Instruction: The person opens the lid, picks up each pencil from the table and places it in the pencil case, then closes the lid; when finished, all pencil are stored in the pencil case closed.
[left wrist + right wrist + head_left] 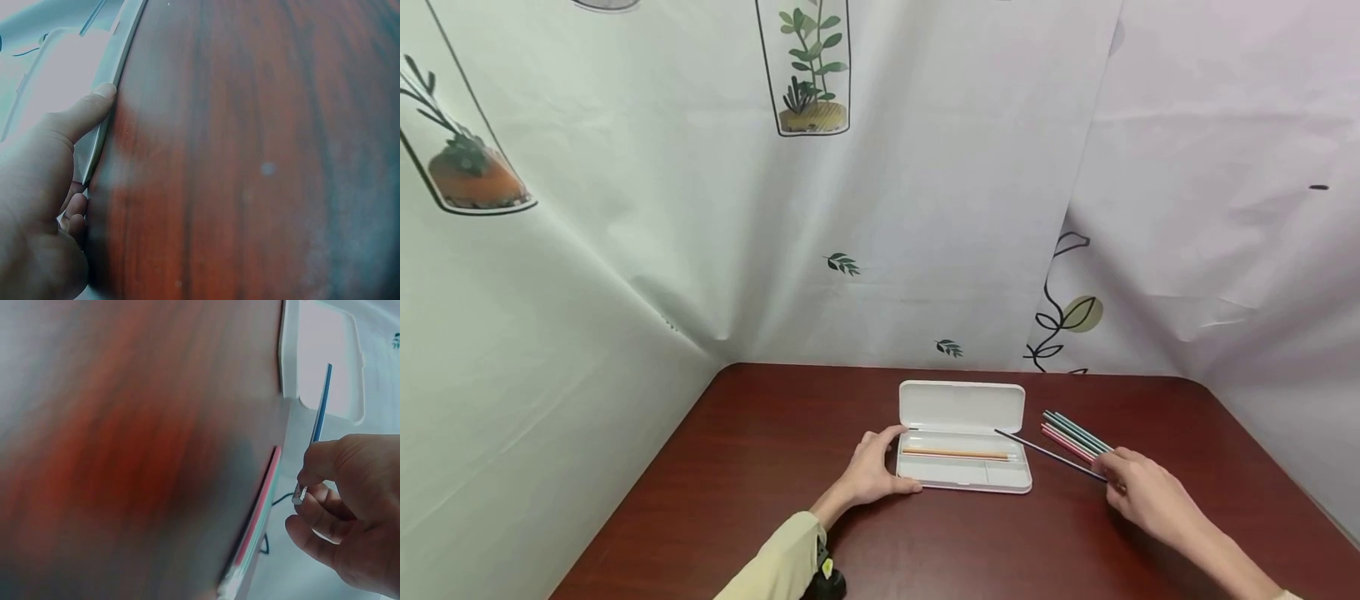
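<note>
A white pencil case (947, 475) lies with its lid (962, 407) raised. My left hand (871, 472) grips its left end, thumb on the front edge and fingers toward the back corner. In the left wrist view, the thumb (94, 106) presses on the case's rim. Inside the case lies an orange pencil (955, 453) beside at least one other. Pinched near its white-tipped end by my right hand (1153, 498) is a dark blue pencil (1051, 454), slanting up off the table. Its far end points at the case's right side.
Several green pencils (1078, 431) and red pencils (1066, 442) lie side by side right of the case, close by the right hand. The dark red-brown wooden table (775, 442) meets a white printed curtain (895, 208) at the back and sides.
</note>
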Tool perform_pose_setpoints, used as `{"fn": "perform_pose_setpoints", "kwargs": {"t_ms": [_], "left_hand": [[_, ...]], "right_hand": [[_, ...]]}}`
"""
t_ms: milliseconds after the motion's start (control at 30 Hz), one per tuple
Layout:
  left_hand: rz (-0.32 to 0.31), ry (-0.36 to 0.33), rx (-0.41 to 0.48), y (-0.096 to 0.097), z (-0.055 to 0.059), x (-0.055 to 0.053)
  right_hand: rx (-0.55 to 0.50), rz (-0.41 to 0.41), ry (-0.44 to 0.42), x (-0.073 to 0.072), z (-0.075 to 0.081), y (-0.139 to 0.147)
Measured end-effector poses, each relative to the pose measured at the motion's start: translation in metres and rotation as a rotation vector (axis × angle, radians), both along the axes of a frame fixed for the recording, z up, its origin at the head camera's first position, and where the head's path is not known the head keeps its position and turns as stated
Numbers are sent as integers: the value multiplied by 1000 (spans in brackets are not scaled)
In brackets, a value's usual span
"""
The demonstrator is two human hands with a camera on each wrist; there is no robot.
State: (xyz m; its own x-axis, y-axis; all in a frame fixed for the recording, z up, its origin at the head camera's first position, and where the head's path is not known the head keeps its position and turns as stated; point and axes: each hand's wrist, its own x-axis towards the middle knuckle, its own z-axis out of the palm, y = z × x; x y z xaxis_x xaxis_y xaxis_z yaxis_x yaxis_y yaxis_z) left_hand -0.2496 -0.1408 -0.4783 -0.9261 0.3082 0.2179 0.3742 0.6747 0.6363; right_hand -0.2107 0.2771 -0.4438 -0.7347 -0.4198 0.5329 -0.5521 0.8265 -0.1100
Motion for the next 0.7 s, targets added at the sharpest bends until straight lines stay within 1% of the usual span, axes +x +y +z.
{"fn": "perform_pose_setpoints", "kwargs": {"t_ms": [100,200,300,500,700], "left_hand": [[0,5,3,0,0,1],[0,5,4,0,0,1],[-3,3,3,0,0,0],[-5,8,4,0,-1,0],[-8,11,4,2,-2,0]], "right_hand": [[13,21,-2,-6,2,-9],[32,24,-25,-12,6,-19],[41,44,-42,-16,7,-28],[38,136,5,-25,7,-46],[66,161,-12,-31,8,-60]]}}
